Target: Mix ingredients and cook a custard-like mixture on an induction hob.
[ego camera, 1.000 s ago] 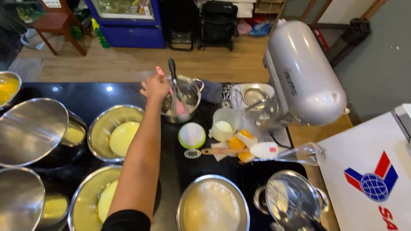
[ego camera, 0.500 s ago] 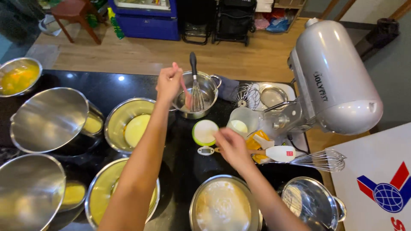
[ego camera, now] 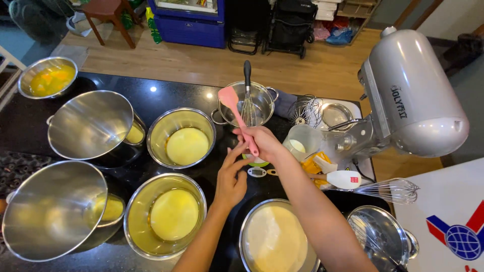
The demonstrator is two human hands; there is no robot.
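Pink silicone forms the spatula that the right hand holds, fingers wrapped shut around the lower handle, the blade raised and tilted toward the small handled pot behind it. That pot stands on the black tabletop with a black-handled whisk resting inside it. The left hand sits just below the right, its grip open and holding nothing, fingers spread and reaching up so the fingertips are close to the spatula handle; whether they touch it cannot be told.

Under the two hands lies a small white digital scale and, partly hidden, a round green-rimmed dish. To the left are two steel bowls of pale yellow batter, one farther and one nearer. Beside those, two large steel lids lean over two more bowls, the farther lid and the nearer lid. A bowl of egg yolks stands at the far left corner. Nearest the camera sits a bowl of cream-coloured batter, crossed by the right forearm. To the right are a silver stand mixer, a white cup, a white-handled whisk lying flat, and a lidded steel pot.
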